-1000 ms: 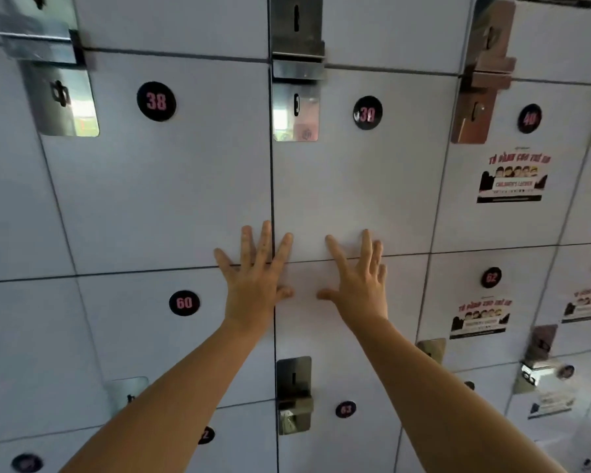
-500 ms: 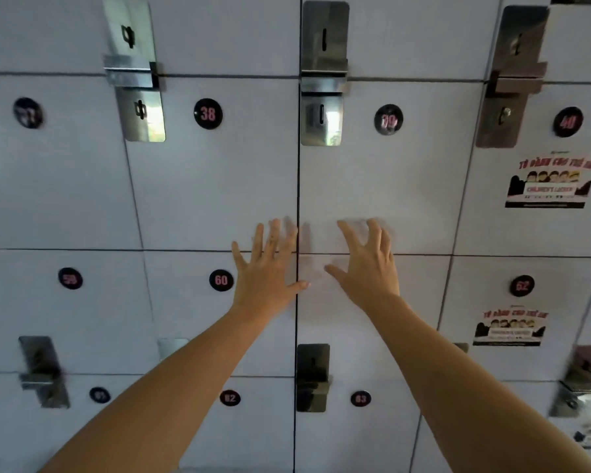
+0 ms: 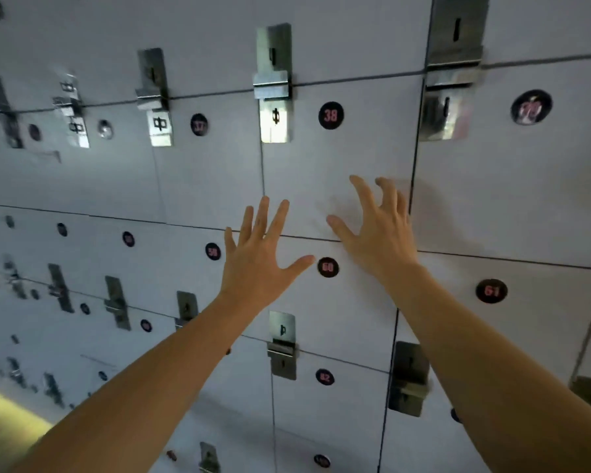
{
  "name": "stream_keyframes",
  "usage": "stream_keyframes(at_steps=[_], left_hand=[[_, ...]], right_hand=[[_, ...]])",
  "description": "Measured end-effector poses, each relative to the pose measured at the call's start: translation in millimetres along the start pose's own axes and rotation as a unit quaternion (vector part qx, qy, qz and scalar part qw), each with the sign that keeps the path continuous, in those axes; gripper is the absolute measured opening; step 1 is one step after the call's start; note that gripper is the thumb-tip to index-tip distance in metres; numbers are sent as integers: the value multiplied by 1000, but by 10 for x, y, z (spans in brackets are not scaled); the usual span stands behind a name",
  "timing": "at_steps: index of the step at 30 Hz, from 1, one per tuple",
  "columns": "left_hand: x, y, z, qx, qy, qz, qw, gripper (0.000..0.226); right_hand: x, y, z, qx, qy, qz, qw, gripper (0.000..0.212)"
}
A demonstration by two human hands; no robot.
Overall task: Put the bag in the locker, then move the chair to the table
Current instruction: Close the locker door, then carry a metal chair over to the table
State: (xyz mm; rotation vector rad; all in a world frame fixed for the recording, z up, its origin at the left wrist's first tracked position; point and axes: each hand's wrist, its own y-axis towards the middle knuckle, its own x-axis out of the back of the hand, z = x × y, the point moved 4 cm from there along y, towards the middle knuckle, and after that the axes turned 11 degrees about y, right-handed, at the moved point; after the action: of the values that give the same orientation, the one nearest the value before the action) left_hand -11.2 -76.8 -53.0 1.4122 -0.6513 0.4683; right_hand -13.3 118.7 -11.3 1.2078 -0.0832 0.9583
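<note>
A wall of white lockers fills the view, all doors closed. Both arms reach out toward it. My left hand (image 3: pixel 258 259) is open with fingers spread, over the seam between the door numbered 38 (image 3: pixel 335 172) and the door numbered 60 (image 3: pixel 338 302). My right hand (image 3: pixel 377 230) is open too, fingers slightly curled, near the lower right corner of door 38. Neither hand holds anything. No bag, chair or table is in view.
Metal latch plates (image 3: pixel 274 87) sit at the door corners. Round black number stickers mark the doors, such as 61 (image 3: pixel 491 291) and 62 (image 3: pixel 325 376). A strip of yellowish floor (image 3: pixel 4 425) shows at the lower left.
The view has swung left, so the lockers have slid to the right in frame. Both hands stay open near the locker fronts; the right hand's fingers have curled a little.
</note>
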Motion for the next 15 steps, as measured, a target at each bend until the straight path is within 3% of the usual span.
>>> stream_keyframes(at_steps=[8,15], left_hand=[[796,-573,1612,110,30,-22,993,93],[1464,-1507,2939,218,77,-38,972,86]], right_hand=[[-944,-20,1663,83,129,47,987,70],[-1778,-490,3250,181,281,112,936,66]])
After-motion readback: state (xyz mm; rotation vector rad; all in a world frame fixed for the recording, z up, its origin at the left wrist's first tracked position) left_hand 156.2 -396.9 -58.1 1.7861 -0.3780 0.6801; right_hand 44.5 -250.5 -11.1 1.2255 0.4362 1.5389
